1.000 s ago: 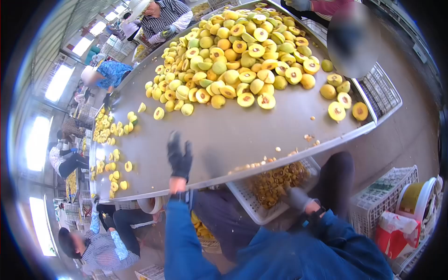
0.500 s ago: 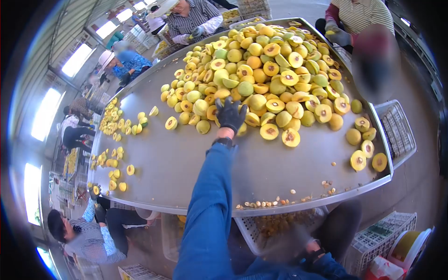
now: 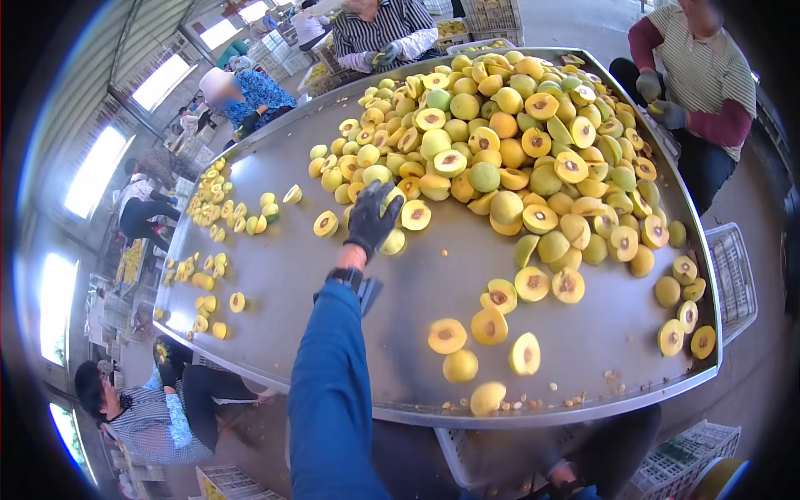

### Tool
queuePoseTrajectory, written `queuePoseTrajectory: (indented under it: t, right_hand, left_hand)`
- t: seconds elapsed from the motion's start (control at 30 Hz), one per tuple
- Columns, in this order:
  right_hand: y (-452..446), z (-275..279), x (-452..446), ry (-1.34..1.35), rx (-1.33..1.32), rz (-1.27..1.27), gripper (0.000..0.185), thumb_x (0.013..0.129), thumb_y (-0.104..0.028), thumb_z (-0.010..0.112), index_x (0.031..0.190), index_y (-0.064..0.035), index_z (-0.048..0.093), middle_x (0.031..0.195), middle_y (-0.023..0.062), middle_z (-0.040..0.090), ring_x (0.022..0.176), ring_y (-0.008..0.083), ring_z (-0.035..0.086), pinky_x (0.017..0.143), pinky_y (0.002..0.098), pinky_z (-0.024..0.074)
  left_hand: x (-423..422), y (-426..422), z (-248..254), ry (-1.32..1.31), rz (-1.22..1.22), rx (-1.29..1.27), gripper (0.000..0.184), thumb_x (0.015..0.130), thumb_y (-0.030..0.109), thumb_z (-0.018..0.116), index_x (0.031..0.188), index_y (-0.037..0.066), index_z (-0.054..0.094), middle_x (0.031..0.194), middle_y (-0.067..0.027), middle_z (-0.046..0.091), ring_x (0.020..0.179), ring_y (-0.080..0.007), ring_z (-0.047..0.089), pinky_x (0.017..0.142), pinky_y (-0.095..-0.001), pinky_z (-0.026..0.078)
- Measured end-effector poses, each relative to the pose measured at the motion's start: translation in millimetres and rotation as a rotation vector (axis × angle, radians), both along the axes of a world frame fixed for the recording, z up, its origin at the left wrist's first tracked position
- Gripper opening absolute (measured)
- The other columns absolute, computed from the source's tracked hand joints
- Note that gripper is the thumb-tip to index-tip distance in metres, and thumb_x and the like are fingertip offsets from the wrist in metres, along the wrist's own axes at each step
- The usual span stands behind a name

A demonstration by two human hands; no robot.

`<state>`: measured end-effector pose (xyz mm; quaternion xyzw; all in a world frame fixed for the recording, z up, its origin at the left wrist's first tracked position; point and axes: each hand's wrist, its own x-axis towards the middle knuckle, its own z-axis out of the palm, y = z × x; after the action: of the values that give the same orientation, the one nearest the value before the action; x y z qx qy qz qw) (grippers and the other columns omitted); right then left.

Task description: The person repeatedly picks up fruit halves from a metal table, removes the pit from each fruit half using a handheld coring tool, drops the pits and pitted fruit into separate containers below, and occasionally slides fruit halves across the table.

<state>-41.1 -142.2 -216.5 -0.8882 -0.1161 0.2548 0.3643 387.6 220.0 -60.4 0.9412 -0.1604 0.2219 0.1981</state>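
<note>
My left hand (image 3: 373, 218), in a dark glove with a watch at the wrist, reaches to the left front edge of a big heap of yellow peaches (image 3: 506, 125), many of them halved. Its fingers are apart and curve over fruit at the heap's edge; a peach (image 3: 392, 242) lies beside the palm. Several peach halves (image 3: 488, 326) lie loose on the metal table (image 3: 333, 308), nearer to me. At the bottom edge, my right hand (image 3: 567, 475) is low, below the table, blurred and partly cut off; its fingers cannot be made out.
Pits and scraps (image 3: 533, 403) lie along the raised front rim. More cut pieces (image 3: 208, 200) cover the table's left end. Co-workers sit around: one far side (image 3: 379, 33), one right (image 3: 700, 75), one lower left (image 3: 158, 417). Crates (image 3: 733, 279) stand by the table.
My left hand has moved left along the heap's edge. Several peaches and halves now lie spread towards the front rim. The view has shifted, and the co-worker at right shows more fully.
</note>
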Motion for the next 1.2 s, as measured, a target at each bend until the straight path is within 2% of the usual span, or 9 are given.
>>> queuePoseTrajectory:
  t: [0.17,0.23,0.4,0.57,0.63,0.77,0.83,0.93,1.2]
  right_hand:
    - [7.5,-10.9,0.7,0.095,0.334,-0.332,0.048,0.09,-0.016,0.06,0.133,0.0008,0.048,0.131,0.0203,0.052,0.122,0.033,0.049,0.105,0.041,0.0377]
    - [4.2,-8.8,7.1,0.198,0.273,-0.181,0.046,0.09,-0.018,0.061,0.131,0.001,0.049,0.129,0.0212,0.053,0.12,0.0335,0.051,0.104,0.0417,0.0386]
    - [8.0,-8.4,16.6,0.128,0.127,-0.11,0.046,0.09,-0.02,0.061,0.13,0.0011,0.05,0.127,0.0217,0.054,0.118,0.0341,0.052,0.102,0.0422,0.0396]
    - [13.5,-8.6,20.5,0.114,0.081,-0.099,0.046,0.09,-0.021,0.061,0.129,0.0011,0.05,0.125,0.0222,0.055,0.116,0.0347,0.053,0.1,0.0427,0.0405]
    - [15.9,-9.4,21.9,0.114,0.066,-0.1,0.046,0.09,-0.022,0.061,0.129,0.0012,0.051,0.124,0.0224,0.056,0.115,0.035,0.053,0.099,0.0428,0.0409]
    - [20.1,-11.5,25.6,0.111,0.048,-0.099,0.046,0.09,-0.023,0.061,0.128,0.0012,0.051,0.122,0.0228,0.057,0.114,0.0355,0.054,0.098,0.0432,0.0417]
    - [21.7,-11.7,27.3,0.115,0.042,-0.115,0.046,0.09,-0.024,0.061,0.127,0.0012,0.051,0.121,0.023,0.057,0.113,0.0357,0.055,0.097,0.0434,0.0421]
    - [23.3,-13.8,29.3,0.123,0.037,-0.132,0.046,0.09,-0.025,0.061,0.127,0.0012,0.051,0.12,0.0233,0.058,0.112,0.0361,0.056,0.096,0.0437,0.0427]
    - [24.0,-23.2,34.6,0.152,0.024,-0.154,0.046,0.09,-0.028,0.061,0.125,0.0013,0.052,0.117,0.0241,0.059,0.108,0.0371,0.057,0.093,0.0445,0.0443]
  left_hand:
    - [56.4,-3.9,-15.7,0.32,0.011,-0.052,0.055,0.089,0.042,0.063,0.13,0.007,0.057,0.131,-0.0173,0.057,0.125,-0.0335,0.05,0.105,-0.039,0.039]
    - [64.2,-8.7,-20.1,0.321,-0.009,-0.057,0.054,0.087,0.041,0.065,0.128,0.006,0.059,0.128,-0.0173,0.059,0.12,-0.033,0.054,0.103,-0.0387,0.041]
    - [7.7,-10.9,-26.7,0.27,-0.053,-0.115,0.048,0.086,0.035,0.067,0.123,0.005,0.061,0.121,-0.0166,0.062,0.113,-0.0329,0.057,0.099,-0.0404,0.043]
    - [-92.8,-23.8,-24.2,0.337,-0.464,-0.044,0.05,0.084,0.025,0.072,0.127,0.006,0.057,0.128,-0.0155,0.057,0.122,-0.0315,0.052,0.104,-0.042,0.04]
    - [-114.6,-18.9,8.1,0.56,-0.452,-0.137,0.046,0.085,0.021,0.071,0.126,0.006,0.058,0.128,-0.0137,0.058,0.122,-0.0317,0.053,0.103,-0.041,0.042]
    - [-53.3,74.9,-8.3,-0.128,0.027,-0.084,0.044,0.088,0.033,0.066,0.124,0.007,0.059,0.128,-0.0179,0.057,0.123,-0.0358,0.05,0.106,-0.0446,0.038]
    - [-21.4,129.9,-31.7,-0.107,0.421,0.075,0.053,0.089,0.039,0.064,0.13,0.007,0.054,0.135,-0.022,0.05,0.126,-0.0387,0.046,0.106,-0.0455,0.036]
    - [4.9,158.7,-49.7,0.214,0.479,-0.338,0.067,0.087,0.048,0.063,0.138,0.007,0.047,0.141,-0.0249,0.044,0.131,-0.0414,0.04,0.107,-0.0462,0.035]
    - [80.9,82.1,-25.3,0.134,0.16,0.015,0.073,0.084,0.054,0.065,0.143,0.017,0.043,0.144,-0.0219,0.042,0.134,-0.0399,0.038,0.112,-0.0464,0.029]
